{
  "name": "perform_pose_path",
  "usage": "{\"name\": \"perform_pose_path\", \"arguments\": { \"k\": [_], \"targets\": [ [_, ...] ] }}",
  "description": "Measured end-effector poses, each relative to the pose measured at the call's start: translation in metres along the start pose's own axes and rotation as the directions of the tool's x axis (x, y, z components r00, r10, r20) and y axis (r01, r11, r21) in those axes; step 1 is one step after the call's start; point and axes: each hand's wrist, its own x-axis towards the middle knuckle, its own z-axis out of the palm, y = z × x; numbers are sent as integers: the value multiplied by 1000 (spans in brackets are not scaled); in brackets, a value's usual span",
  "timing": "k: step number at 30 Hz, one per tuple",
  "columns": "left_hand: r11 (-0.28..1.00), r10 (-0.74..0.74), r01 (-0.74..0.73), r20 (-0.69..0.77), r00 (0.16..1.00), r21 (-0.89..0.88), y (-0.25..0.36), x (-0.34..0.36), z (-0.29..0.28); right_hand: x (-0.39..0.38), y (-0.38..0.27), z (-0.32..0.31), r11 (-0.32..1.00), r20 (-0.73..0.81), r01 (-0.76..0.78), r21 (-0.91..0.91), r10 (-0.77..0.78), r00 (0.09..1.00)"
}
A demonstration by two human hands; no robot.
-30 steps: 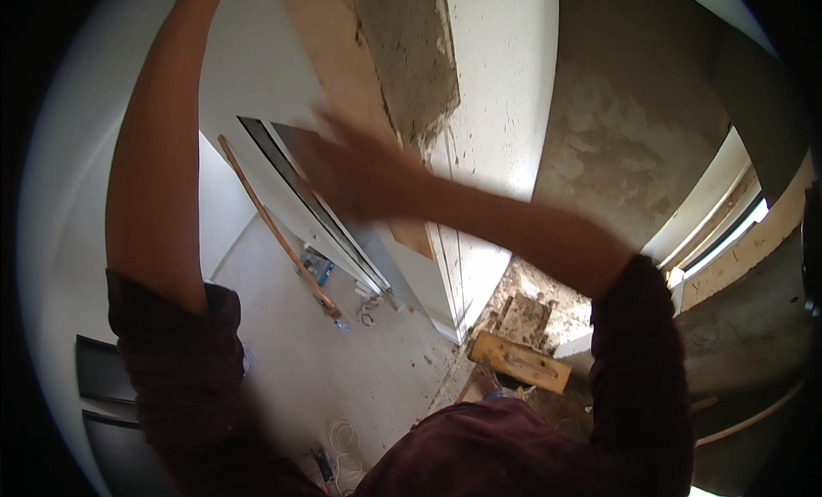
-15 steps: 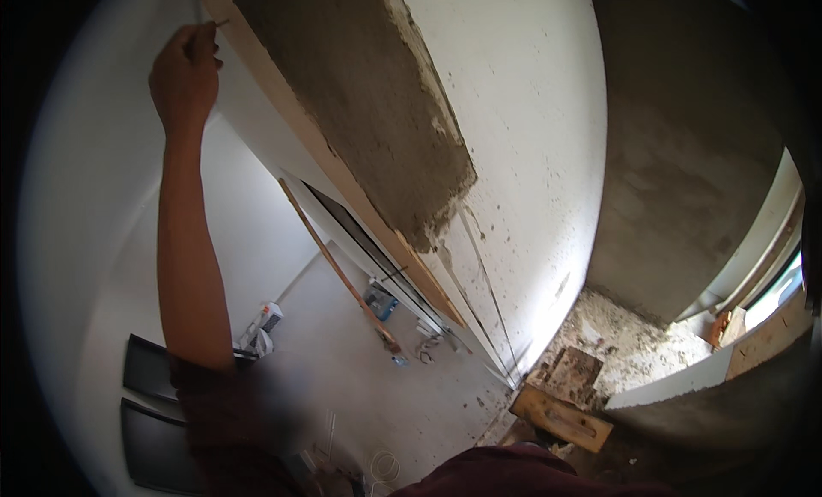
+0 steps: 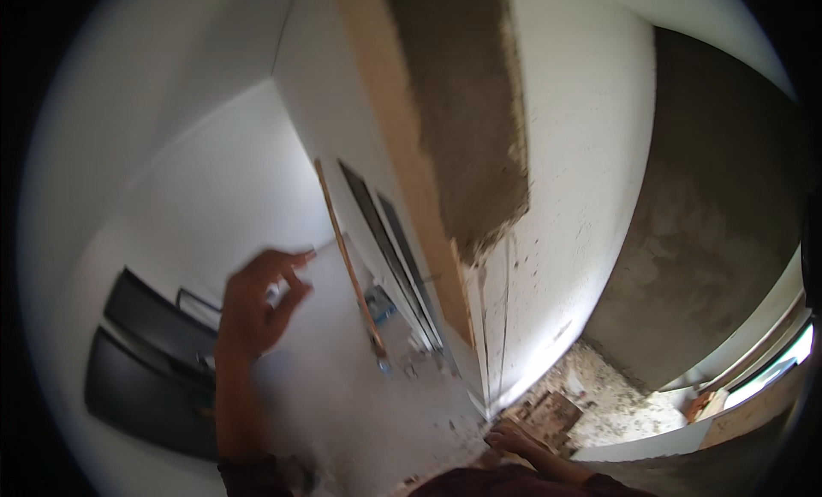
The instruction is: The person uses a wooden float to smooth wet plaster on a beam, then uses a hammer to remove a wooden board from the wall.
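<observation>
My left hand (image 3: 261, 304) is raised in mid-air at the left, slightly blurred. Its thumb and forefinger stand apart, and I see nothing between them. Low at the right, my right hand (image 3: 512, 440) has its fingers wrapped round a wooden float (image 3: 533, 422), which it partly covers. Beside the float lies a dirty, mortar-caked board (image 3: 556, 414). Above and to the right of my left hand, a wooden batten (image 3: 396, 124) runs along the wall edge, bordering a strip of wet grey plaster (image 3: 471, 112). A thin nail-like piece (image 3: 431, 277) juts from the batten lower down.
A long wooden pole (image 3: 342, 249) leans at the wall beyond the corner. Dark panels (image 3: 145, 377) are at the left. Past the white wall (image 3: 574, 154) lies another grey plastered surface (image 3: 711, 206). Mortar crumbs litter a ledge (image 3: 625, 411) near the window (image 3: 771, 364).
My left hand has come down from the batten's upper end, its pinch on a thin stick-like piece undone. My right hand has come into view on the wooden float. The view has shifted.
</observation>
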Motion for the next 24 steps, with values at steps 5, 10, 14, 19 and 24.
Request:
{"name": "perform_pose_path", "arguments": {
  "k": [5, 10, 14, 19, 24],
  "targets": [
    [805, -478, 579, 435, 763, -133, -77, -233, 64, -57, 60, 8, 981, 255, 149, -122, -114, 960],
    [256, -861, 966, 444, 249, -46, -60, -499, 126, -103, -1, -12, 939, 251, -252, -234, 309, 917],
    [-228, -863, 973, 454, -222, 42, 47, -706, 176, -88, -37, 1, 902, 353, -228, -367, 362, 863],
    [26, -652, 995, 756, -59, 100, 173, -770, 240, -63, -74, 25, 867, 426, -163, -471, 386, 819],
    [-573, -584, 819, 719, -377, -37, 227, -740, 231, -32, -109, 55, 762, 518, 65, -644, 372, 770]
  ]
}}
